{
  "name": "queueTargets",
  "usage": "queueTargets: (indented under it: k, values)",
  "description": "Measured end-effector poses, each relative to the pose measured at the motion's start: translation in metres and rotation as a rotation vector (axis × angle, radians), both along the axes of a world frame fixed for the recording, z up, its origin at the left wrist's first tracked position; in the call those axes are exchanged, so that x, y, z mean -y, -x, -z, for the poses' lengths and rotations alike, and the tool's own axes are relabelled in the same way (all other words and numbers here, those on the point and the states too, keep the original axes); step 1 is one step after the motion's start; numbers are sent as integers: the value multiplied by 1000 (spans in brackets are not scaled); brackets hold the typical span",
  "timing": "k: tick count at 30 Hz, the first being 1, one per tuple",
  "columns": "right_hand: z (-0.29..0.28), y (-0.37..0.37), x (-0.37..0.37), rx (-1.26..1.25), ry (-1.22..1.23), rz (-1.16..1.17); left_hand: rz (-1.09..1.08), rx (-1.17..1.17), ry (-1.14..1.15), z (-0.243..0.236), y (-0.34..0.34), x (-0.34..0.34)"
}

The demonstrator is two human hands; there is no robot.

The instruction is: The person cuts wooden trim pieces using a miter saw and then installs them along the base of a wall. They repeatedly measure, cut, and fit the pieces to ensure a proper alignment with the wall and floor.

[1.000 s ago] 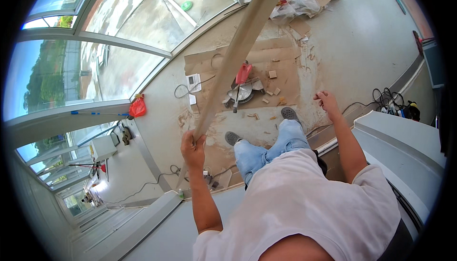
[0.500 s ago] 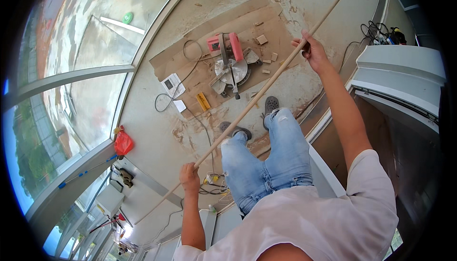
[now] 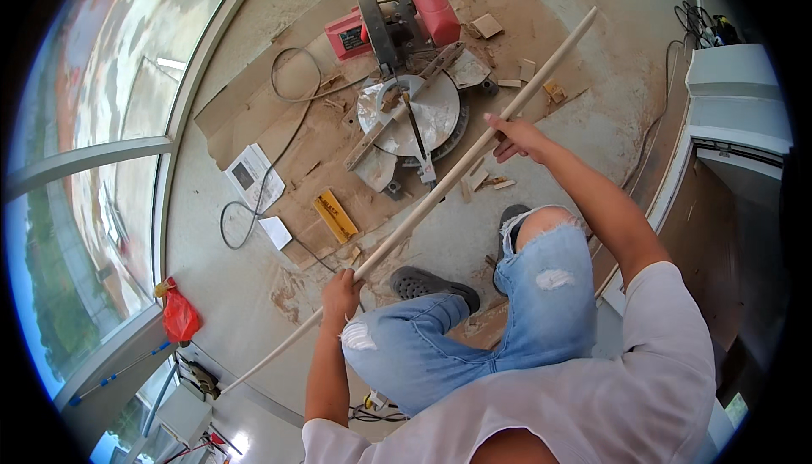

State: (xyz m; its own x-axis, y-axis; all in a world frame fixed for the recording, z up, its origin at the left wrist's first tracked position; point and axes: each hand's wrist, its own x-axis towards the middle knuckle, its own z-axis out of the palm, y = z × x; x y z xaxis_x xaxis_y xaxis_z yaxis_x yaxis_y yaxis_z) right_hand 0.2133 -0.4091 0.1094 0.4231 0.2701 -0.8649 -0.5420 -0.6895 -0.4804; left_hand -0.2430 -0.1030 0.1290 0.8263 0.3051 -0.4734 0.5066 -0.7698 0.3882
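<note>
A long, thin strip of pale wood slants across the view from lower left to upper right. My left hand is closed round its lower part, just beside my bent left knee. Farther up the strip, my right hand grips it with the thumb on the near top edge and the fingers beneath. Just beyond the strip stands a red mitre saw with a round silver base and a dark handle. The strip passes in front of the saw, held above the floor.
Brown cardboard lies under the saw, strewn with wood offcuts. A yellow box-like piece, white papers and a looping cable lie left of the saw. A red bag hangs by the window; a cabinet stands at right.
I have lowered into a crouch with knees bent, and the saw now appears closer and larger. The strip has come down with both hands still on it.
</note>
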Motion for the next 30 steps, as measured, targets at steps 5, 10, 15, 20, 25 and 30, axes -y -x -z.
queueTargets:
  k: [5, 10, 15, 20, 25, 30]
  values:
    - [36, 25, -34, 701, 260, -617, -77, 87, -85, 88, 2, -2]
    - [46, 37, -92, 1245, 85, -684, -127, 109, -193, 102, 0, -20]
    - [59, 48, -138, 1096, -85, -557, -33, 156, -294, 109, -5, -6]
    - [77, 39, -167, 1019, -177, -443, -60, 154, -348, 115, -4, 5]
    - [27, 75, -125, 888, -210, -503, -133, 128, -374, 105, 10, -1]
    - [17, 66, -6, 578, -201, -481, -240, 2, -511, 99, 71, -53]
